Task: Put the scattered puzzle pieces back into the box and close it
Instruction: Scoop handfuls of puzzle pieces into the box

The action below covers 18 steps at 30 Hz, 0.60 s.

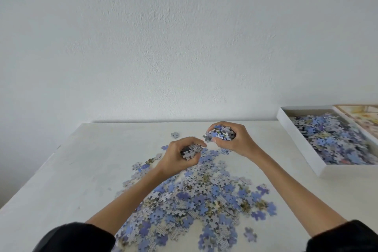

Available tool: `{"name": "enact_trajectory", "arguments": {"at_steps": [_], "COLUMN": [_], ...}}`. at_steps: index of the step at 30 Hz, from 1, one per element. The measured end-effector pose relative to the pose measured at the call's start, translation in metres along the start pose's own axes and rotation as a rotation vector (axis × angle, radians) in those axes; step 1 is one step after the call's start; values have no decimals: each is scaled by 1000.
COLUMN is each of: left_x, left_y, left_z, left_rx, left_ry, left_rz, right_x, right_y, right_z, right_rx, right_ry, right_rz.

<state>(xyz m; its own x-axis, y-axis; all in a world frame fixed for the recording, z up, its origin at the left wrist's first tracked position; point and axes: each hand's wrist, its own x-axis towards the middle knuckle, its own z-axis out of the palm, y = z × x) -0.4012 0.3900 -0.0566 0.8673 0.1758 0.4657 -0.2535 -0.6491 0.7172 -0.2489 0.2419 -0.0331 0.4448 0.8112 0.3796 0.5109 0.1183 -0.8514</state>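
Observation:
A wide heap of blue and grey puzzle pieces covers the white table in front of me. My left hand is lifted above the far end of the heap, curled around a few grey-backed pieces. My right hand is a little higher and further right, cupped around a full handful of pieces. The open white box lies at the table's right edge, holding many pieces. Its lid, printed with a pale picture, rests beside it at the far right, partly cut off by the frame.
A single piece lies apart near the table's back edge. Another stray piece lies at the near right of the heap. A white wall stands right behind the table. The table's left edge slants off towards the floor.

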Motion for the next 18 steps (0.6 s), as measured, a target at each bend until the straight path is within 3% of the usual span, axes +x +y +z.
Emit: {"name": "enact_trajectory", "arguments": {"at_steps": [18], "left_x": [110], "left_y": [94], "left_z": [158], "left_rx": [-91], "left_ry": [-96], "left_rz": [46], "right_x": [-53], "right_y": [19], "right_z": [-192], "right_rx": [-109], "right_ry": [83], "right_rz": [-30]}}
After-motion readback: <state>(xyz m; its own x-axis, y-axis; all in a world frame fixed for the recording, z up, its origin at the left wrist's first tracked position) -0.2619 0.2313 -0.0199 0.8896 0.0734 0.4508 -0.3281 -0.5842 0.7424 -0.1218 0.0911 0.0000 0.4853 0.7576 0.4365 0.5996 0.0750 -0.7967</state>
